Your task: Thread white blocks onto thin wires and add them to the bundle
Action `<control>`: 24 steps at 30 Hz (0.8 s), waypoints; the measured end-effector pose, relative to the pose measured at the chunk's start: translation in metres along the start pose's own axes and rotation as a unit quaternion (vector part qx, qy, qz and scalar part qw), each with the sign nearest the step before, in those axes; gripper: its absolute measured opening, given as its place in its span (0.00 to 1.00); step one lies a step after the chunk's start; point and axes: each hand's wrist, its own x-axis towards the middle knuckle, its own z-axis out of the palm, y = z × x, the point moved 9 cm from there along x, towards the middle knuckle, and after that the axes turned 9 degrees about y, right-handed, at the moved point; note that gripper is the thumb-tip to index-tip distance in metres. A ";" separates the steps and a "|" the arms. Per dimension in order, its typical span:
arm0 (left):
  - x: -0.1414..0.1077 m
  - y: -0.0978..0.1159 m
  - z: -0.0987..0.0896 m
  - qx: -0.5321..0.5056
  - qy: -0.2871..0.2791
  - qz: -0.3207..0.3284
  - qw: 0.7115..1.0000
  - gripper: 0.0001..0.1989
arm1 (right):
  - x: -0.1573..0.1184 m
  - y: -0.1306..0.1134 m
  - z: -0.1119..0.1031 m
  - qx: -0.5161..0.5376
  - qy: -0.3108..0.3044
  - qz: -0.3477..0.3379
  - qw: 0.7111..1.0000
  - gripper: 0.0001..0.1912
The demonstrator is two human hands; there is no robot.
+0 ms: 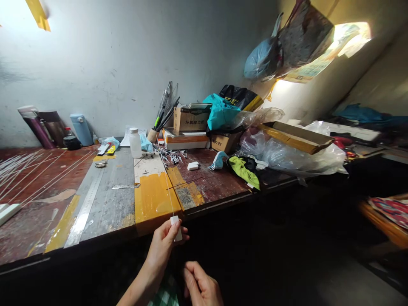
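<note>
Thin white rods (15, 166) lie spread at the worktop's (219, 182) left, seemingly set aside as done. Off the front edge, the left hand (164, 239), wrist angled upward, pinches a white block (176, 225); a slender rod (170, 197) meets its top, apparently already seated. Beyond, a loose white piece (193, 166) seems left over. The right hand (202, 285) is curled low; whether its fingers hold anything, I cannot tell.
</note>
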 end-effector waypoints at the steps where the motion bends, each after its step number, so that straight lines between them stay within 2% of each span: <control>1: 0.000 -0.003 0.001 0.002 -0.008 -0.001 1.000 0.22 | 0.006 -0.006 0.000 0.002 -0.003 -0.008 1.000 0.22; 4: 0.000 -0.008 0.000 0.011 -0.014 0.016 1.000 0.20 | 0.024 -0.020 0.005 0.016 -0.033 -0.009 0.999 0.20; 7: 0.002 -0.009 -0.006 0.030 0.010 0.028 0.999 0.19 | 0.034 -0.026 0.013 0.034 -0.053 -0.001 0.998 0.20; 10: 0.006 -0.008 -0.012 0.041 0.024 0.021 0.999 0.20 | 0.037 -0.024 0.020 0.039 -0.059 0.005 0.998 0.20; 15: 0.010 -0.004 -0.018 0.042 0.040 0.028 0.998 0.20 | 0.034 -0.014 0.025 0.068 -0.063 0.037 0.995 0.13; 21: 0.005 -0.008 -0.015 0.042 0.028 0.005 0.999 0.21 | 0.029 -0.016 0.030 0.089 -0.127 0.075 0.985 0.22; 24: 0.002 -0.010 -0.014 0.042 0.026 -0.009 0.999 0.22 | 0.026 -0.015 0.030 0.087 -0.136 0.081 0.984 0.26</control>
